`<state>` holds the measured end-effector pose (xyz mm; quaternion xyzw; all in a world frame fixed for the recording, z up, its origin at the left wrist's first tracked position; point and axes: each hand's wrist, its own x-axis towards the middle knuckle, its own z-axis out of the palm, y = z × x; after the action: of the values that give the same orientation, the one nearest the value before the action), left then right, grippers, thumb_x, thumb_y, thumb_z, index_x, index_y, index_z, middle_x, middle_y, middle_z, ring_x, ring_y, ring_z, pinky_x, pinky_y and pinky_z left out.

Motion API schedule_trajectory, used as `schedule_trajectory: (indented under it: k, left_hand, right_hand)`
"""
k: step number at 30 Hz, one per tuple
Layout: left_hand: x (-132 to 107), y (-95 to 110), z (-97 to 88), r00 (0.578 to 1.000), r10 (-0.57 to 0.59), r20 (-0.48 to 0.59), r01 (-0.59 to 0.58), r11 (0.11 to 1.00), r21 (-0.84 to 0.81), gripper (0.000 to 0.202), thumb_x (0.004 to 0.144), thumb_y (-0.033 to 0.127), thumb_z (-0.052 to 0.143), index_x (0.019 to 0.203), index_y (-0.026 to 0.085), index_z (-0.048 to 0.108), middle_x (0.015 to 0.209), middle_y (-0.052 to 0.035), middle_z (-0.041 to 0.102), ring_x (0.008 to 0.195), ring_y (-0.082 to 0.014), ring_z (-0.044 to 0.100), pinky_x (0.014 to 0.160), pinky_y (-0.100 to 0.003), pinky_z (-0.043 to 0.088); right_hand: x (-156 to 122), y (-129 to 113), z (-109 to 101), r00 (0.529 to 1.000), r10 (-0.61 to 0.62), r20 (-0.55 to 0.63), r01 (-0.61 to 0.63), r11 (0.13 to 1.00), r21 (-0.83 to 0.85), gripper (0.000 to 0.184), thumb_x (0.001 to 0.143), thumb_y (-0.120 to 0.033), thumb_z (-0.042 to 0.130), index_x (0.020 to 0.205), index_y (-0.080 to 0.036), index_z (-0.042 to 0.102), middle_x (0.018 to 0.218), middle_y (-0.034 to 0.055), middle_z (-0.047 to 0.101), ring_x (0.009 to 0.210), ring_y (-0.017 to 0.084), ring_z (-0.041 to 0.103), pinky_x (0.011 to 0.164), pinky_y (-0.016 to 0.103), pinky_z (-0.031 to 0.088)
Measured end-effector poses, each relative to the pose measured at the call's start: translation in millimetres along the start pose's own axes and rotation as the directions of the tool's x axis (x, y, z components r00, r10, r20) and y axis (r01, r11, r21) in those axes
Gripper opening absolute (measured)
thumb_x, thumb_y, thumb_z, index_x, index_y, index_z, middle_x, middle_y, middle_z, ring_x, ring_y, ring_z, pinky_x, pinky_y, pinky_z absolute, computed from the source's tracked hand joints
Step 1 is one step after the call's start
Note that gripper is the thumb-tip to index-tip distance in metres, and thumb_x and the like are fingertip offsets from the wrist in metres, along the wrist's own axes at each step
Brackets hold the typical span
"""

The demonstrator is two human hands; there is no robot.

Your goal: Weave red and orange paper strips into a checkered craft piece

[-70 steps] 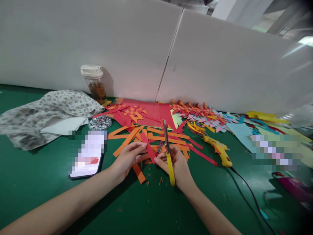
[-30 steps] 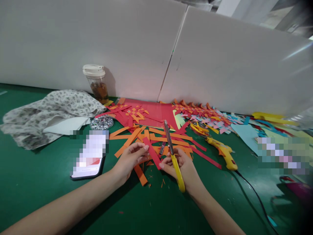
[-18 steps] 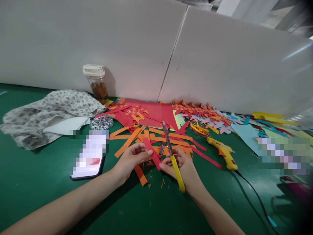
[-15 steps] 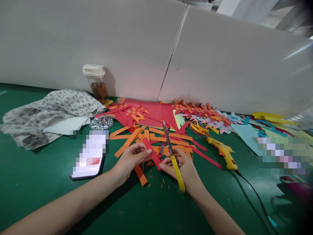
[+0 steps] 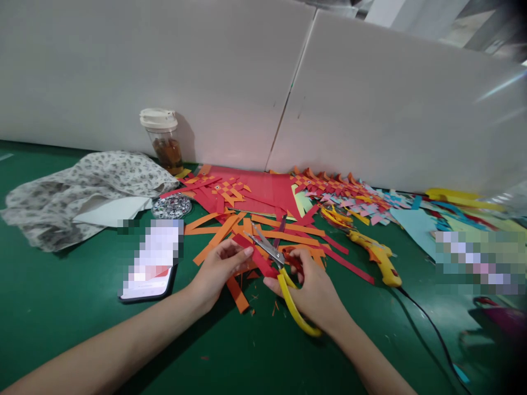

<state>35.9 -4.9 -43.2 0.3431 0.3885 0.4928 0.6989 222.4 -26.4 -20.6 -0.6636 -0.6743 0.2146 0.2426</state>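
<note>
A short red paper strip (image 5: 263,262) is pinched between the thumb and fingers of my left hand (image 5: 216,271). My right hand (image 5: 315,288) is closed around scissors (image 5: 291,300) with a yellow handle and metal blades. The blades are parted a little and point up and left, over the strip. The right thumb lies close to the strip's lower end; whether it touches is hard to tell. Beneath both hands spreads a loose pile of orange paper strips (image 5: 220,240), with small trimmings in front of it.
Left of my hands lie a phone (image 5: 154,263) and a patterned cloth (image 5: 94,178), with a lidded drink cup (image 5: 164,142) behind. Woven red-orange paper pieces (image 5: 325,184) rest near the wall. A yellow glue gun (image 5: 376,255) with a black cord (image 5: 432,323) lies on the right.
The scissors have swung leftward from nearly upright, and their blades have parted over the red strip. My left hand keeps the strip in about the same place.
</note>
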Motion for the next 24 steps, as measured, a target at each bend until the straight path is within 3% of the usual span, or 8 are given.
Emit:
schedule_trajectory:
  k: [8,13,24]
  left_hand:
    - [0.5,0.2,1.0,0.998,-0.030,-0.057,0.029,0.999,-0.025,0.019,0.065,0.028,0.074,0.078,0.016,0.065,0.081,-0.0023,0.065,0.076,-0.0143,0.060,0.076,-0.028,0.047]
    - [3.0,-2.3,-1.2,0.996,-0.044,-0.076,0.041,0.998,-0.038,0.020,0.063,0.025,0.074,0.078,0.016,0.065,0.080,-0.0022,0.065,0.073,-0.0126,0.058,0.074,-0.026,0.047]
    - [2.2,-2.6,-1.4,0.999,-0.034,-0.012,0.033,0.998,-0.054,0.015,0.066,0.024,0.073,0.077,0.017,0.066,0.075,-0.0004,0.063,0.075,-0.0121,0.059,0.075,-0.024,0.047]
  right_hand:
    - [0.1,0.5,-3.8,0.999,-0.034,0.033,0.040,0.980,-0.195,0.041,0.059,-0.040,0.064,0.092,-0.022,0.048,0.079,0.0044,0.062,0.069,0.023,0.060,0.054,0.028,0.040]
    - [0.9,3.0,-3.4,0.997,-0.023,0.071,0.036,0.982,-0.185,0.043,0.058,-0.042,0.065,0.093,-0.023,0.047,0.084,0.0057,0.063,0.073,0.024,0.061,0.058,0.031,0.042]
    - [0.1,0.6,-4.8,0.993,-0.015,0.119,0.032,0.989,-0.145,0.041,0.060,-0.044,0.066,0.090,-0.024,0.046,0.084,0.0042,0.063,0.075,0.023,0.061,0.060,0.030,0.042]
